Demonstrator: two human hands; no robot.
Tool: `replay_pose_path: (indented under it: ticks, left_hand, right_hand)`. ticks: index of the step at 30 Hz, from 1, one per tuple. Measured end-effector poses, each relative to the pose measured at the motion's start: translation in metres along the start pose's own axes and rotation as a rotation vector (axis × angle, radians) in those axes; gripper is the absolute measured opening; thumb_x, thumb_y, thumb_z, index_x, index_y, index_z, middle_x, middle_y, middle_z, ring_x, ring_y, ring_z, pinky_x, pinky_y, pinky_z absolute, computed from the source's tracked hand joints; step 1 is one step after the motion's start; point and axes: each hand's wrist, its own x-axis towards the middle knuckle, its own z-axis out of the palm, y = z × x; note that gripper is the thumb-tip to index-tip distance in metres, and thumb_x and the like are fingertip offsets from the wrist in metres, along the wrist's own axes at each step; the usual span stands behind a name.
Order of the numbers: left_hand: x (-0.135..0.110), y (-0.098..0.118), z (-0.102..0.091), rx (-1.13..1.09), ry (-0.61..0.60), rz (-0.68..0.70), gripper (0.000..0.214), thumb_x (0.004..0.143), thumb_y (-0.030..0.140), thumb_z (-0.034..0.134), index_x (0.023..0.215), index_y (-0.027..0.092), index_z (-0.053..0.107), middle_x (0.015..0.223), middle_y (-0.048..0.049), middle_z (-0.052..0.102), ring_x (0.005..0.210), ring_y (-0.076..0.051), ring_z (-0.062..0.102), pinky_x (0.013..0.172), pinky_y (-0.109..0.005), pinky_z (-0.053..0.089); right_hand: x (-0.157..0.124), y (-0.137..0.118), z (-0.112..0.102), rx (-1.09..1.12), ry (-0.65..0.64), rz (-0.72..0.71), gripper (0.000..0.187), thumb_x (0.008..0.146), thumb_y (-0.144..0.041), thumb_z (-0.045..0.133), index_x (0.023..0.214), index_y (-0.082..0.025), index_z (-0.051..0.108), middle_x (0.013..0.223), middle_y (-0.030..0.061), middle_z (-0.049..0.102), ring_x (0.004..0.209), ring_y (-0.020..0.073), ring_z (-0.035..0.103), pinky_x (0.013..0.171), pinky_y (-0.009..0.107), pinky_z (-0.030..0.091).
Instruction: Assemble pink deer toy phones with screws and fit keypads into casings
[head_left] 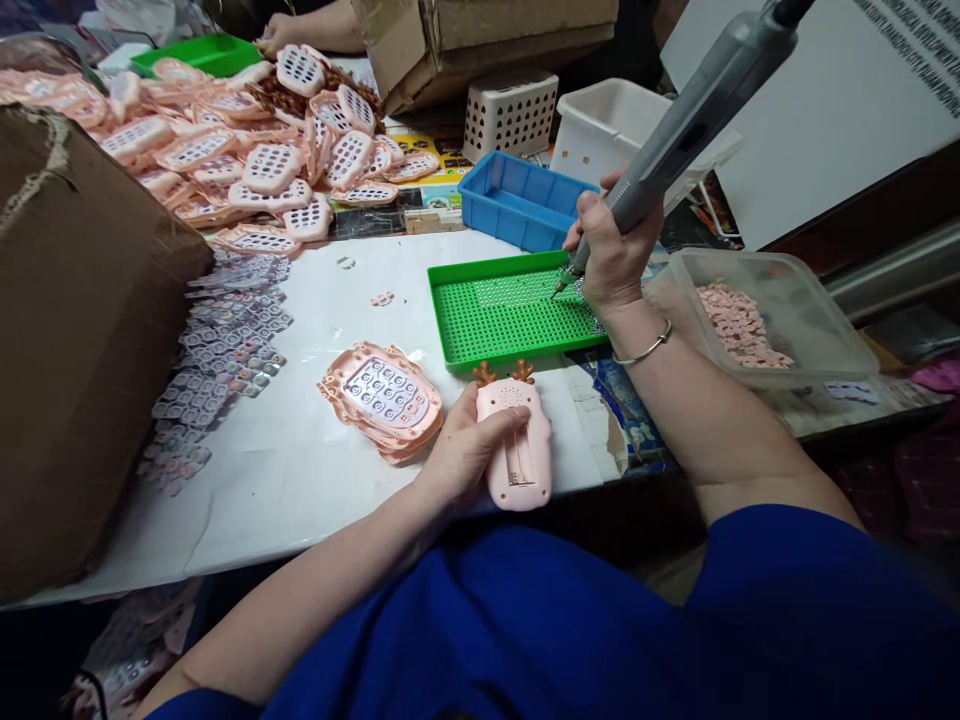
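My left hand (469,440) is closed around a pink toy phone (532,470) with brown antlers, its back with the battery slot facing up. The thumb lies across the back below the speaker holes. Higher up at the right, my right hand (619,245) grips a grey electric screwdriver (675,130), tilted, its tip pointing down over a green perforated tray (457,345). Small screws lie in the tray; whether the bit touches one I cannot tell. Left of the toy phone sits a stack of pink phone front shells (390,400) with a white keypad insert on top.
A large cardboard box (82,350) stands at the left beside rows of keypad pieces (217,350). Behind lie heaped pink shells (225,160) and a blue bin (517,205). A clear tub (817,320) of small pink parts sits right. Another person's hand (281,32) shows at the back.
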Motion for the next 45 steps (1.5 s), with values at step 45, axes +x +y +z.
replay_pose_path:
  ticks: [45]
  left_hand:
    - [0.003, -0.004, 0.0, -0.009, -0.001, 0.087, 0.047, 0.06, 0.017, 0.076, 0.1, 0.018, 0.051, 0.086, -0.0007, 0.065, 0.073, -0.015, 0.062, 0.073, -0.032, 0.052]
  right_hand:
    - [-0.085, -0.156, 0.014, 0.419, -0.23, 0.035, 0.032, 0.074, -0.037, 0.084, 0.094, -0.026, 0.061, 0.053, -0.0095, 0.05, 0.039, 0.0114, 0.047, 0.038, 0.028, 0.035]
